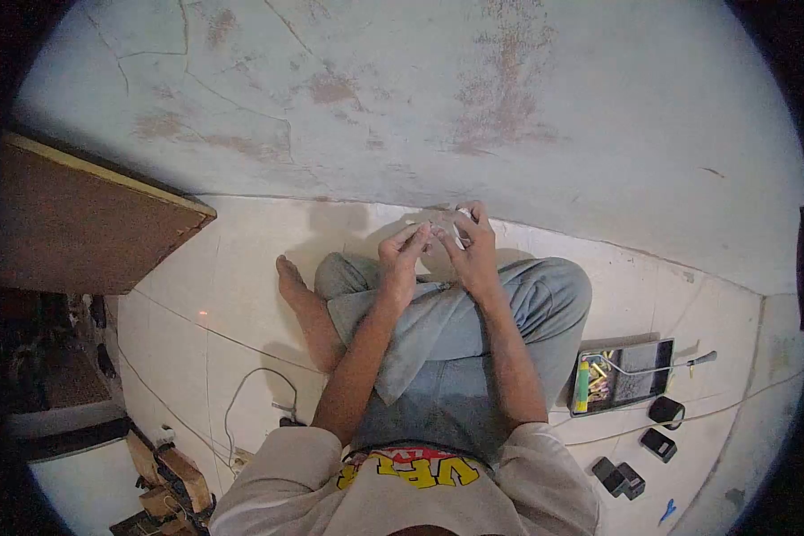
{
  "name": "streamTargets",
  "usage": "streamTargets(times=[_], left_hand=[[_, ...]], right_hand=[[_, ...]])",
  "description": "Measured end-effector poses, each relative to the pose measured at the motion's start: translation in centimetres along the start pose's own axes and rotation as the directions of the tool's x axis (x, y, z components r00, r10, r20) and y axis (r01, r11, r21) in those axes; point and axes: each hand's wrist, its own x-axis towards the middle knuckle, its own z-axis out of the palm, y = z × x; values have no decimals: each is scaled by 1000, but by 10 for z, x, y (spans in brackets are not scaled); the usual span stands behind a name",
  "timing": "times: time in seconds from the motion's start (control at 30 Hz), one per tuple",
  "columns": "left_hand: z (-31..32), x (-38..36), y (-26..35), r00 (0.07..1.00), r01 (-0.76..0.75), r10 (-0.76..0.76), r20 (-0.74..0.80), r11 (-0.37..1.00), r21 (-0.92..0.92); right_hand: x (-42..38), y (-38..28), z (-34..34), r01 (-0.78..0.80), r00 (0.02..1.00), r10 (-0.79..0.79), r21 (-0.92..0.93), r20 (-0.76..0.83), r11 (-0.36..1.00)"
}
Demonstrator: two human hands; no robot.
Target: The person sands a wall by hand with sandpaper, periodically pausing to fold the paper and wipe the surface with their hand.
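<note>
My left hand (404, 250) and my right hand (473, 250) come close together above my crossed legs, near the foot of the wall. A small white thing (462, 234), thin and perhaps crumpled, sits in the curled fingers of my right hand. My left thumb and fingers are pinched together around a whitish bit too small to name. The fingertips of both hands almost meet. Parts of the white thing are hidden behind my right fingers.
A worn, scuffed wall (402, 107) rises ahead. To the right lie a dark tray (634, 380) with small yellow pieces and a cable, several black blocks (659, 444), and a blue item (667, 511). A brown board (89, 214) stands left; cords cross the floor.
</note>
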Motion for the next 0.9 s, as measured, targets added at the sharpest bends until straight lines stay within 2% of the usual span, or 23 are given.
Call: streamTargets(times=[0.07,0.13,0.2,0.27,0.3,0.37,0.4,0.47,0.5,0.53,0.57,0.6,0.67,0.73,0.77,0.83,0.9], left_hand=[[2,-1,3,1000,-25,25,3,999,33],[3,-3,4,995,-94,97,-12,984,149],[5,-3,5,993,-114,116,-1,980,161],[5,-4,6,991,-134,134,11,976,173],[4,-5,8,988,-156,155,21,961,230],[6,-5,9,984,-178,175,36,942,286],[8,-4,10,985,-170,174,4,955,244],[11,-4,11,985,-164,172,-26,966,199],[11,-4,13,989,-144,148,-11,973,182],[10,-4,14,992,-124,125,5,978,165],[10,-4,14,992,-127,127,7,978,163],[9,-4,14,992,-116,105,71,978,172],[7,-2,5,987,-105,81,138,978,181],[10,-2,-3,967,-127,80,242,974,185],[11,-2,-4,967,-127,80,243,974,185],[14,-1,-3,909,-218,106,403,945,245],[15,-6,2,914,-160,46,404,954,253]], right_hand=[[0,3,1,58,998,-60,-107,-24,993],[0,6,2,72,996,-77,-116,-39,991],[0,10,3,87,994,-94,-124,-53,988],[0,10,3,133,985,-154,-228,-75,964],[-1,9,2,133,985,-154,-230,-76,964],[-1,-4,-2,-95,995,97,-85,22,992],[0,-1,0,-94,995,96,-86,18,992],[1,2,4,-12,996,24,136,-87,991],[1,3,2,-9,996,22,135,-90,991],[2,-2,-2,-201,974,226,353,-31,914],[3,-6,-5,-377,912,404,537,72,754],[3,-7,-9,-374,913,402,537,68,757],[3,-9,-15,-465,860,456,719,229,516],[4,-15,-12,-418,879,435,752,193,510],[4,-18,-9,-373,895,415,782,161,500],[4,-13,-3,-357,902,402,791,154,497],[2,-8,-1,-337,909,394,802,140,494]])
